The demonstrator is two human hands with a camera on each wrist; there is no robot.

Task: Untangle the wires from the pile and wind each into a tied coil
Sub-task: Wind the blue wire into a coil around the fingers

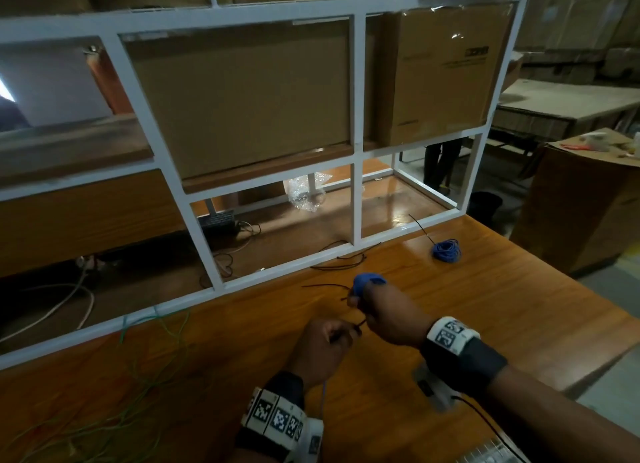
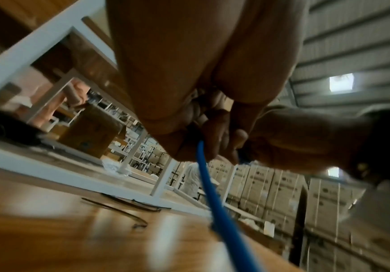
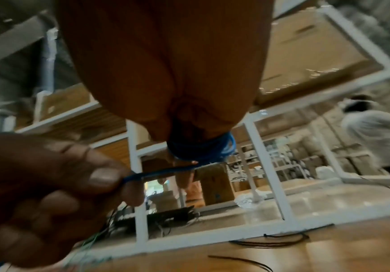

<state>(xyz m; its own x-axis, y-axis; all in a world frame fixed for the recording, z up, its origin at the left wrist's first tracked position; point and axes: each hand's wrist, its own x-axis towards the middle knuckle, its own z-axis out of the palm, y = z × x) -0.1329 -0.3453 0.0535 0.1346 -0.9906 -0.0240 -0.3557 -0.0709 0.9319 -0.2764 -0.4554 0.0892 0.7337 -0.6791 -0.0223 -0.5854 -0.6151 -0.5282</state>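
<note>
My right hand [image 1: 360, 300] is raised over the wooden table [image 1: 485, 307] and grips a small coil of blue wire [image 1: 364, 282]; in the right wrist view the coil [image 3: 203, 149] sits round its fingers. My left hand [image 1: 341, 336], just below and to the left, pinches the loose end of the blue wire [image 3: 156, 173] leading from that coil. More of the blue wire [image 2: 209, 193] hangs down from the left fist. A finished blue coil [image 1: 446, 250] lies at the far right of the table. A loose green wire [image 1: 156, 358] sprawls to the left.
Thin black ties [image 1: 341, 263] lie on the table beyond my hands, near the white shelf frame [image 1: 214, 293]. Cardboard boxes [image 1: 249, 95] fill the shelves. A black power strip with cables [image 1: 218, 222] sits behind the frame. A person in white [image 3: 375, 128] stands far off.
</note>
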